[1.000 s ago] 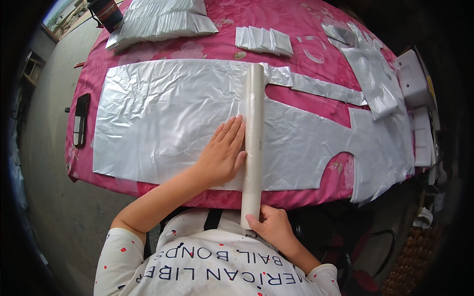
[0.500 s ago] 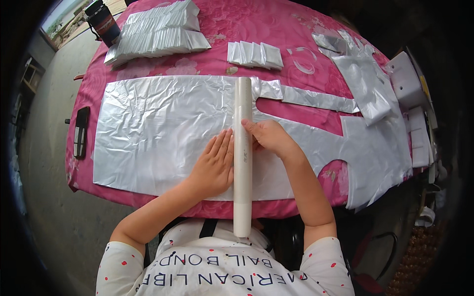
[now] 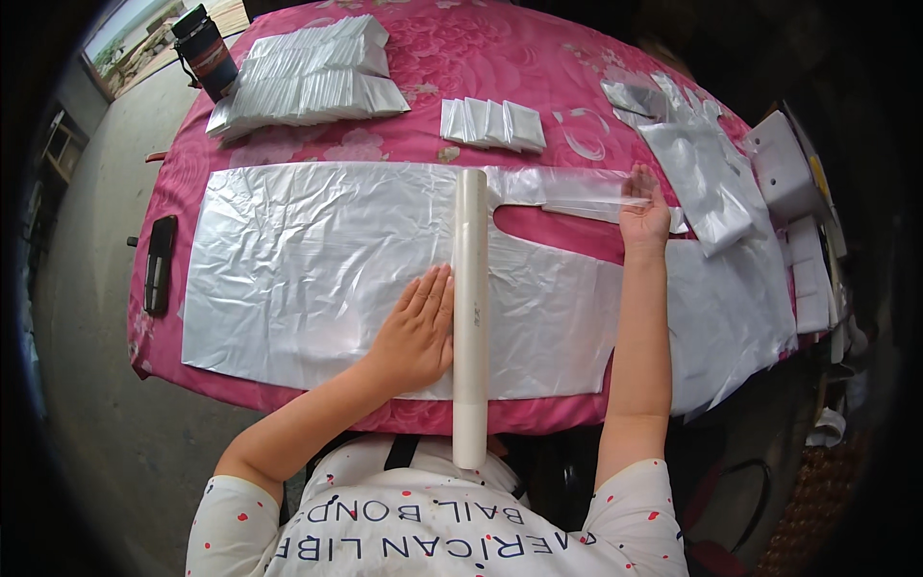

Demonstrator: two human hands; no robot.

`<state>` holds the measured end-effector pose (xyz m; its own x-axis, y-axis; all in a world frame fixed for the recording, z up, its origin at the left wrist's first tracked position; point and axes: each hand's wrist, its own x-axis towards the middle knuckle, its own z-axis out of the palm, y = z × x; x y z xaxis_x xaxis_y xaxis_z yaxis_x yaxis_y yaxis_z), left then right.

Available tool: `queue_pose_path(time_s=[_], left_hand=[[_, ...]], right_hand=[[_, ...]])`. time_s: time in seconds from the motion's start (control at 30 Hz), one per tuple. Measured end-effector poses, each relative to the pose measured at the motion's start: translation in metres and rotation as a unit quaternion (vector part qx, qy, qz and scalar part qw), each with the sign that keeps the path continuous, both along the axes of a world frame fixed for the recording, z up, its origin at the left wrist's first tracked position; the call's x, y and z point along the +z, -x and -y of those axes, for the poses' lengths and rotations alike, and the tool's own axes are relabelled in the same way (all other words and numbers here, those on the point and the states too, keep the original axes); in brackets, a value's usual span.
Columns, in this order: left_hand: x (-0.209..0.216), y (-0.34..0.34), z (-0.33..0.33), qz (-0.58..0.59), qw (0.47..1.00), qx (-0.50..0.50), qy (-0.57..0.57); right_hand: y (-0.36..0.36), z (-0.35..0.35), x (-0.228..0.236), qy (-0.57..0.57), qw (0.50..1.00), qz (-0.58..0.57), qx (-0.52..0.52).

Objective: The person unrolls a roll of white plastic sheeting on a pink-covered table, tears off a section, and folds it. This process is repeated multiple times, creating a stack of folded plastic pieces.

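Note:
A large thin, silvery plastic sheet [image 3: 317, 260] with curved cut-outs and a narrow strip [image 3: 567, 185], much like a disposable apron, lies spread across the table. Across it rests a long pale tube [image 3: 471, 308], its near end jutting past the table edge toward me. My left hand [image 3: 416, 327] is flat on the sheet, fingers together and stretched out, its edge against the tube. Farther right, my right hand [image 3: 644, 207] is at the strip's end, palm up, fingers extended with clear film lying over them. A second length of strip [image 3: 596, 213] lies just below.
Folded plastic packets [image 3: 317, 82] fill the far left beside a dark flask [image 3: 205, 53]; several more packets [image 3: 492, 125] lie at the far middle. A black phone-like object [image 3: 161, 264] is at the left edge. Crumpled film [image 3: 702, 192] and white boxes [image 3: 781, 159] occupy the right side.
My right hand has left the tube and moved right and away from me to the strip, part of which is now lifted and spread. My left hand stays beside the tube.

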<state>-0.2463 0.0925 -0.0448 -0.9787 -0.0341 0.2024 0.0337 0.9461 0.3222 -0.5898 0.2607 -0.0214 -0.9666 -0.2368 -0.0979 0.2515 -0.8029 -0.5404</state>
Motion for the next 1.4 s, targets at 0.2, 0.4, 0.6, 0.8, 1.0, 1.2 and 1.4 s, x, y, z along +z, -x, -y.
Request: queue_pose_path(time_s=[0.2, 0.4, 0.6, 0.8, 1.0, 1.2, 1.4], left_hand=[[-0.001, -0.001, 0.001, 0.002, 1.000, -0.003, -0.004], [0.002, -0.004, 0.004, 0.049, 0.999, -0.009, 0.001], [-0.013, 0.003, 0.001, -0.081, 0.995, -0.003, 0.064], [-0.031, 0.007, -0.001, -0.094, 0.994, 0.012, 0.049], [-0.006, -0.003, 0.004, -0.043, 0.995, -0.014, -0.094], [0.001, -0.002, 0.003, -0.047, 0.997, -0.014, -0.056], [0.029, -0.023, 0.052, -0.081, 0.946, -0.075, -0.305]], right_hand=[[-0.021, -0.013, 0.074, -0.087, 0.991, -0.080, -0.061], [-0.193, 0.144, 0.090, -0.196, 0.878, -0.395, 0.185], [-0.345, 0.266, 0.018, -0.324, 0.699, -0.572, 0.281], [-0.358, 0.267, 0.034, -0.407, 0.603, -0.597, 0.337], [-0.259, 0.129, 0.095, -0.291, 0.767, -0.545, 0.174], [-0.230, 0.021, 0.031, -0.504, 0.514, -0.660, 0.212], [-0.231, 0.013, 0.018, -0.530, 0.404, -0.719, 0.198]])
